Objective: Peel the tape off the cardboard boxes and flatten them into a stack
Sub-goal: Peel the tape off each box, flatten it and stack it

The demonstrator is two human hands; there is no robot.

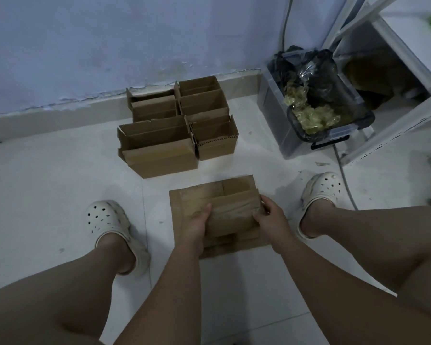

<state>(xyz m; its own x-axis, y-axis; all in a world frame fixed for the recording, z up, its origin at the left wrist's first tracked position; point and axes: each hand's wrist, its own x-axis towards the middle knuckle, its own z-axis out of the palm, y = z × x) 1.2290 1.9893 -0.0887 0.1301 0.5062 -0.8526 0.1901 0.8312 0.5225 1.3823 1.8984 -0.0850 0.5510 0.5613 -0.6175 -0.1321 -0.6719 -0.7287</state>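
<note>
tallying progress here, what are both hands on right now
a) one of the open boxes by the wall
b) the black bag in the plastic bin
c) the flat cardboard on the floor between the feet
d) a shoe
C: the left hand and the right hand each grip a side of the flattened cardboard lying between the feet, while the open boxes stand apart near the wall.

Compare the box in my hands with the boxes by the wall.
The held box lies on flat cardboard; the wall boxes stand on the floor. The held box has tape across it; the wall boxes gape open on top. The left hand and right hand grip the held box; nothing touches the wall boxes. All are brown cardboard.
</note>
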